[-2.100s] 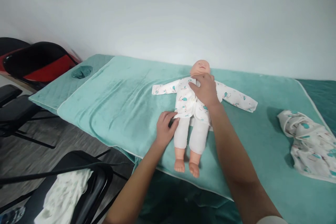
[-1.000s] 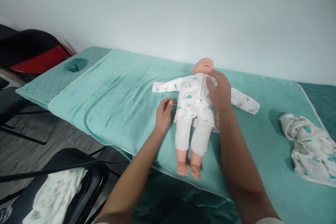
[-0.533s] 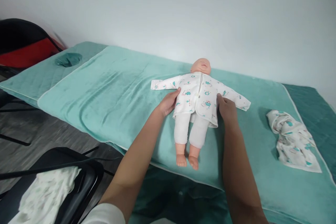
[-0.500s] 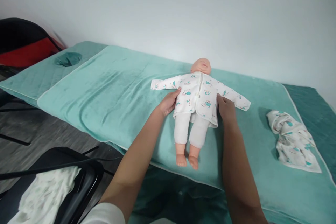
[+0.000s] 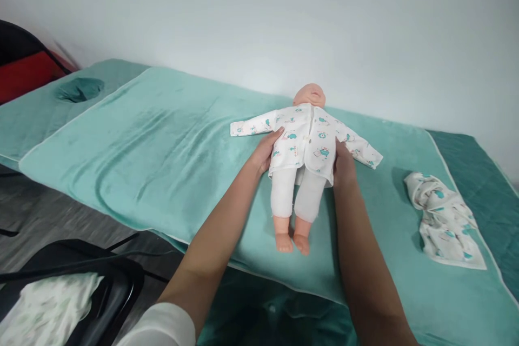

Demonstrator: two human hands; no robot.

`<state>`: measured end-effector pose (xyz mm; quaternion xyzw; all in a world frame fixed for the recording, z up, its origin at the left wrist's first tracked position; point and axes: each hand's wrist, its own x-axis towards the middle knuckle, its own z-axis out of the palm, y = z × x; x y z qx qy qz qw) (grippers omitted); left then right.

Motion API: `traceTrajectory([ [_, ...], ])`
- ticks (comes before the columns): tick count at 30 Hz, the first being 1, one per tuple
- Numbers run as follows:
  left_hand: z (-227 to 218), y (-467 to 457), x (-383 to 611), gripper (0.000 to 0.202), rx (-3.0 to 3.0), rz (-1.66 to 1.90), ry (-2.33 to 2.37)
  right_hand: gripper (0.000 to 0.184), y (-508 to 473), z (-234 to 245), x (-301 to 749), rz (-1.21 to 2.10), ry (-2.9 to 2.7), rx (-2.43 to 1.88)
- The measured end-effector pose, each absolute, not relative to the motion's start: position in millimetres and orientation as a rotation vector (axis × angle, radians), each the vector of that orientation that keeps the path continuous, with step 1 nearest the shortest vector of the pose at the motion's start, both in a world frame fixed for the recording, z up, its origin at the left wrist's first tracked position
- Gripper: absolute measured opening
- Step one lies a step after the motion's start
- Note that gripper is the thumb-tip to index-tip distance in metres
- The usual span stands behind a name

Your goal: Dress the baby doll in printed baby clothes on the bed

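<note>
A baby doll (image 5: 304, 194) lies on its back on the green-covered bed, head toward the wall and bare feet toward me. It wears a white printed jacket (image 5: 298, 138), its front edges meeting at the middle, and white leg coverings. The sleeves spread out to both sides, and no doll hands show at the cuffs. My left hand (image 5: 266, 150) clasps one side of the torso, thumb on the jacket front and fingers partly hidden underneath. On the opposite side my right hand (image 5: 344, 163) holds the torso, with most of its fingers out of sight.
Crumpled printed cloth (image 5: 446, 221) lies on the bed to the right. A black chair (image 5: 117, 292) at the lower left bears another pale printed cloth (image 5: 52, 303). The bed (image 5: 162, 119) has a face hole (image 5: 79, 89) at its left end and stands against a white wall (image 5: 259, 21).
Both hands have slid a little farther round the doll's torso, the left thumb now lying more on the jacket front. The camera view has shifted slightly.
</note>
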<state>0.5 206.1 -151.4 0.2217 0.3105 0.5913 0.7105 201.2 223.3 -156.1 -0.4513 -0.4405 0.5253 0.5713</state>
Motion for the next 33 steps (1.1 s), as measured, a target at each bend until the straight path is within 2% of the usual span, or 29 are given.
traceTrajectory([
  [3, -154, 220, 2, 0.031, 0.503, 1.315, 0.682, 0.039, 238, -161, 205, 1.350, -0.986, -0.971],
  [8, -156, 235, -1, 0.036, 0.517, 1.264, 0.671, 0.046, 255, -165, 215, 1.359, -1.022, -0.952],
  [13, -157, 240, -5, 0.038, 0.471, 1.272, 0.653, 0.040, 262, -167, 225, 1.393, -0.981, -0.918],
  [21, -162, 242, -45, 0.031, 0.146, 1.681, 0.634, 0.019, 252, -155, 249, 1.518, -0.466, -0.760],
  [26, -162, 240, -63, 0.019, -0.019, 1.824, 0.646, 0.021, 244, -144, 266, 1.379, -0.189, -0.749],
  [33, -168, 247, -87, 0.023, -0.027, 1.900, 0.777, 0.018, 250, -144, 301, 1.236, -0.206, -0.791],
])
